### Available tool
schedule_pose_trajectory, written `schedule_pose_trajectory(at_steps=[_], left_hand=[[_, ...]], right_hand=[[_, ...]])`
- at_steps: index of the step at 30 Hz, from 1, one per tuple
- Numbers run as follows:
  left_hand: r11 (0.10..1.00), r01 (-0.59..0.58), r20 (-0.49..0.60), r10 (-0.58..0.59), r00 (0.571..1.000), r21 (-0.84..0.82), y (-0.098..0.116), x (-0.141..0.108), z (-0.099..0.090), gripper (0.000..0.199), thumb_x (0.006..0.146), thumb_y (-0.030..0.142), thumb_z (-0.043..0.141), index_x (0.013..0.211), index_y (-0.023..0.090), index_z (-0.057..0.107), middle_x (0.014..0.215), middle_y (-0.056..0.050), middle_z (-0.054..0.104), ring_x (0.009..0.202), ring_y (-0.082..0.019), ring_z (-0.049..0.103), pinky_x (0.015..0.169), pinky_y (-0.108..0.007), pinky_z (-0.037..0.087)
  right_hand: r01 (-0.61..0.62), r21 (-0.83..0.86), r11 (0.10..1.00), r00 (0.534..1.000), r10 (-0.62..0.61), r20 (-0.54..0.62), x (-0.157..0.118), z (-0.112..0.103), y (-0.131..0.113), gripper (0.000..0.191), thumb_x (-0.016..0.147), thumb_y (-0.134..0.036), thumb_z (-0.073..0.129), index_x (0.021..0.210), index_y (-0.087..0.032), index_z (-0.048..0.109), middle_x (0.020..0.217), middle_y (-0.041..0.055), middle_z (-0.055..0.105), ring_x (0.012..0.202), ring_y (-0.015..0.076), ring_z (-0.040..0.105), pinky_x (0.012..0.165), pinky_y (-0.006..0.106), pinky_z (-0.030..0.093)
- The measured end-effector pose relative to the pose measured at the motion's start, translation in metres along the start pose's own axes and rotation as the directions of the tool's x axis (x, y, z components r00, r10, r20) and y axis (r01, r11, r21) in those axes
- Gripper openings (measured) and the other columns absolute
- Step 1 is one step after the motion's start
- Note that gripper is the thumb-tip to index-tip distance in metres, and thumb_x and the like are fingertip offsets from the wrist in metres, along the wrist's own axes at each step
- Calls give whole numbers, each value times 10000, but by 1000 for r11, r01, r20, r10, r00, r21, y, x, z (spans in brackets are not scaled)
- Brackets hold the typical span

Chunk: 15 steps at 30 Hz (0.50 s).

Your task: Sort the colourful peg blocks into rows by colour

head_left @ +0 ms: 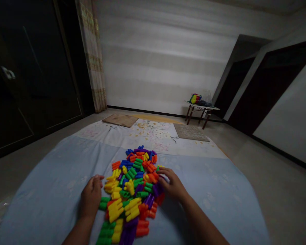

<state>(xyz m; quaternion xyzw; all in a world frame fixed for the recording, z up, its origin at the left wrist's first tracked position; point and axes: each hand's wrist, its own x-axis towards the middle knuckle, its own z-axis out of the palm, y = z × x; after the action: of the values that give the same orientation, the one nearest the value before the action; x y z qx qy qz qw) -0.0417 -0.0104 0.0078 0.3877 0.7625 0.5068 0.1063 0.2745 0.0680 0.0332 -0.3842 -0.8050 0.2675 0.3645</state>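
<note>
A long pile of plastic building pieces (129, 186) in yellow, green, orange, blue and purple lies on the cloth in front of me. Many have finger-like tubes. My left hand (91, 194) rests at the pile's left edge, loosely curved, close to the yellow pieces (111, 185), with nothing visible in it. On the opposite side, my right hand (172, 183) reaches over the edge with fingers apart. Its fingertips are at the orange pieces (153, 177) and a purple piece (158, 189). Shadow and blur partly hide what the fingertips touch.
A pale blue and white floral cloth (209, 190) covers the broad low surface. Two flat boards, a brown one (120, 120) and a greyish one (191, 132), lie at its far edge. Behind stands a small table (202, 106) with a colourful bag (195, 98).
</note>
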Motion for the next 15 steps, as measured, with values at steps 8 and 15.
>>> schedule_pose_trajectory(at_steps=[8,15], left_hand=[[999,35,20,-35,999,4,5,-2,-3,381,791,466,306,815,204,580,628,-1,536,623,-173,540,576,-266,423],[1000,6,9,-6,1000,21,10,-4,-3,386,798,466,294,791,199,572,617,4,520,619,-171,526,583,-268,416]], right_hand=[[-138,98,986,989,143,-42,-15,14,20,328,824,-413,502,1046,-208,631,1020,77,641,965,209,589,854,349,471],[-71,103,992,995,64,71,-16,14,7,319,809,-386,539,1047,-199,639,1026,74,629,942,185,579,854,317,451]])
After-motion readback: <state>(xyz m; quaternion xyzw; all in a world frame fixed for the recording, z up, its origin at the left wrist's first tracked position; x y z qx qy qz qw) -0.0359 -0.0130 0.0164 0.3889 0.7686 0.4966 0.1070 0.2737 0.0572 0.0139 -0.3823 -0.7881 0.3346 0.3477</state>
